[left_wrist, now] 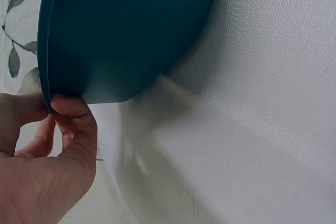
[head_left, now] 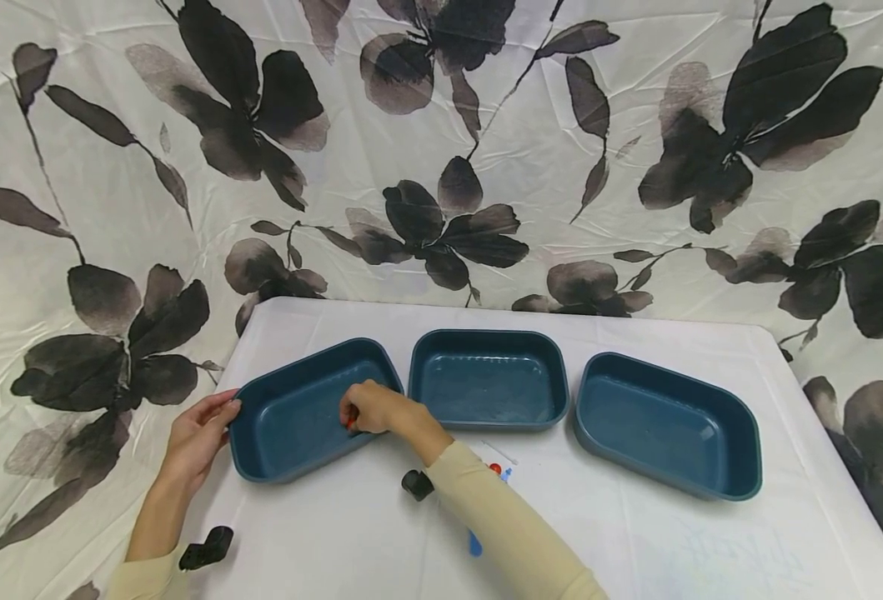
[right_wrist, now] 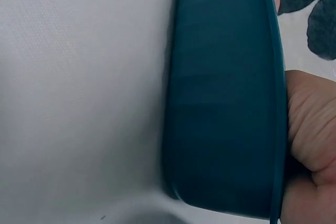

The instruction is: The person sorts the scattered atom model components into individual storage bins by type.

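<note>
At the left of the table stands a dark teal bin [head_left: 283,425], set at a slant. My left hand [head_left: 197,437] holds its left end; in the left wrist view the thumb and fingers pinch the bin's rim [left_wrist: 44,51]. Over the right part of the same bin is my right hand [head_left: 381,408], its fingers curled and pointing down. A small red object [head_left: 351,425] shows at those fingertips, mostly covered, so its kind is unclear. From the right wrist, the bin's outer wall [right_wrist: 226,98] hides the fingertips.
A second teal bin [head_left: 486,396] stands in the middle, a third teal bin [head_left: 659,425] at the right. Partly behind the right sleeve lie a small red piece [head_left: 495,468], a blue piece [head_left: 506,475] and another blue piece [head_left: 474,544]. Floral cloth [head_left: 441,125] hangs behind the table.
</note>
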The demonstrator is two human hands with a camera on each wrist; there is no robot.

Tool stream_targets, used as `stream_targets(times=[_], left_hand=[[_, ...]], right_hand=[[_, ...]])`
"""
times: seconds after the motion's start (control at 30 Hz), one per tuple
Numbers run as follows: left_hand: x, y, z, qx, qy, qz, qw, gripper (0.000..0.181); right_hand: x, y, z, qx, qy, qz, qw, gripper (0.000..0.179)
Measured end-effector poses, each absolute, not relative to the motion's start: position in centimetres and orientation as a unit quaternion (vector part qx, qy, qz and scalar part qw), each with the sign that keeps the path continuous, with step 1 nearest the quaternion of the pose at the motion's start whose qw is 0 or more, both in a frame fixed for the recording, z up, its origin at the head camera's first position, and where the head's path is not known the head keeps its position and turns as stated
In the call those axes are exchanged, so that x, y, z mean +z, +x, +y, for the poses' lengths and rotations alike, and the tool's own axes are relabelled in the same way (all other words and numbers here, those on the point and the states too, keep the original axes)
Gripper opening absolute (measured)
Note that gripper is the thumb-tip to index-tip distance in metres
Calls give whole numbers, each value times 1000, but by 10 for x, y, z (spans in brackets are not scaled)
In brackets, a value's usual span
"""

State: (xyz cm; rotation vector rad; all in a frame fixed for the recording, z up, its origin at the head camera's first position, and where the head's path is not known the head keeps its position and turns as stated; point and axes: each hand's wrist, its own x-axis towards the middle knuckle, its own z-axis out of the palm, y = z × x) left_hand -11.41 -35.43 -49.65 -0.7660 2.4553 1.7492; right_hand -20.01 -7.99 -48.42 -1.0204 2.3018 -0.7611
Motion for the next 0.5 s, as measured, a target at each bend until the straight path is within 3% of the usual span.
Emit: stream_targets(times=[0.23, 0.5], left_hand=[[-496, -112, -354, 559, -241, 793, 13, 55], [-496, -113, -353, 556, -242, 795, 15, 57]], right_hand=[[-483, -199, -76, -277, -391, 842, 248, 6], [-481, -196, -66, -292, -437, 830, 188, 10]])
